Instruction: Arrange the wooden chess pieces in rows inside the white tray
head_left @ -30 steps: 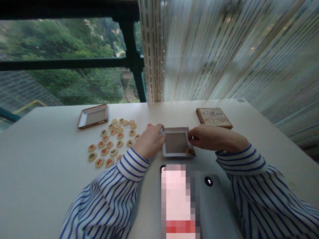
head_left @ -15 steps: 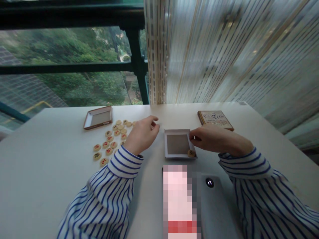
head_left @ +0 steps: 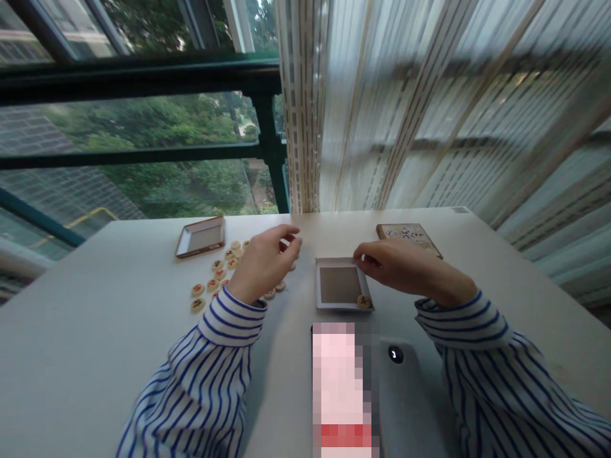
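My left hand (head_left: 268,262) hovers over a spread of round xiangqi pieces (head_left: 212,285) with red and black characters. Its fingers are curved and apart from the thumb, with nothing visible between them; part of the spread is hidden under it. A shallow open white box (head_left: 341,307) with a grey-brown floor sits right of the pieces, one xiangqi piece (head_left: 363,301) in its near right corner. My right hand (head_left: 401,267) is at the box's far right corner, thumb and fingertips pinched together. Whatever they hold, if anything, is hidden.
Farther left lies an open box part with a brown rim (head_left: 200,249). A decorated box (head_left: 407,236) lies behind my right hand. Nearer me are a blurred-out phone-shaped item (head_left: 340,381) and a pale phone (head_left: 415,394). A window and curtain stand beyond the table (head_left: 95,305).
My view has tilted up slightly. Against the box, my right hand has shifted left and away to its far corner. My left hand stays above the pieces, fingers still apart.
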`<action>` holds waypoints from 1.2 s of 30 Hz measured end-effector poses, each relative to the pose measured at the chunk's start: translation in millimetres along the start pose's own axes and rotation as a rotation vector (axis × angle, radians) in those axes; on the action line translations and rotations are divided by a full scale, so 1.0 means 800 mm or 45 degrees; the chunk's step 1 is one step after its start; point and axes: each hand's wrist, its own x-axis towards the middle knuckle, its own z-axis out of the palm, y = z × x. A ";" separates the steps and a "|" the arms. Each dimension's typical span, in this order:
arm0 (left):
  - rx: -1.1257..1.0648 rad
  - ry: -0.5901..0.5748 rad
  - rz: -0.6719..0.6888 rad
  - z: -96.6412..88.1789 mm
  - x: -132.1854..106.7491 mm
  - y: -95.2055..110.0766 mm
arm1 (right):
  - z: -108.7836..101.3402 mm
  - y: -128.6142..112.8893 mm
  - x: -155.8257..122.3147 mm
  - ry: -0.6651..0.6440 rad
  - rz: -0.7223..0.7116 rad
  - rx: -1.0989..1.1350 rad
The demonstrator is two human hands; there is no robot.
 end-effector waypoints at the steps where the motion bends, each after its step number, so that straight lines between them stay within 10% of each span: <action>1: -0.026 0.009 0.003 -0.004 -0.001 0.001 | -0.001 -0.001 0.000 0.028 -0.015 0.016; 36: -0.259 0.494 -0.303 -0.081 -0.096 -0.086 | -0.006 -0.055 -0.003 0.522 -0.171 0.033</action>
